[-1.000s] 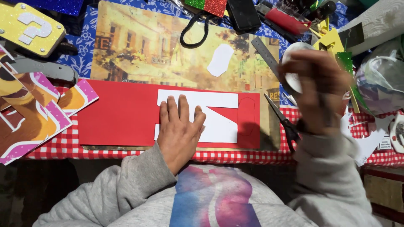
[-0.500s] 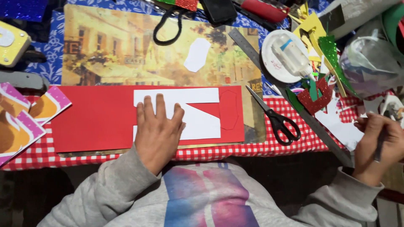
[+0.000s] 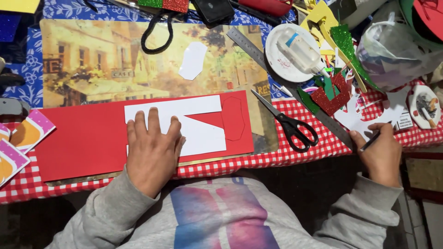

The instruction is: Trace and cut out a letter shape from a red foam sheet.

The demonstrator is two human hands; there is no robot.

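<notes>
left hand (image 3: pixel 152 150) flat on white template (image 3: pixel 184 124) (red sheet (image 3: pixel 83 138) beneath) | right hand (image 3: pixel 380 152) grip closed round pen (image 3: pixel 370 142)

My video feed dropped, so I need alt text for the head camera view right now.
Seen from above, a person's left hand presses flat on a white paper template lying on a red sheet, while the right hand holds a dark pen at the table's right edge. Black-handled scissors and a metal ruler lie between them on the red checked tablecloth.

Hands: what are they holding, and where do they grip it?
The right hand grips a dark pen near its upper end. The left hand holds nothing; it presses flat on the white paper template.
</notes>
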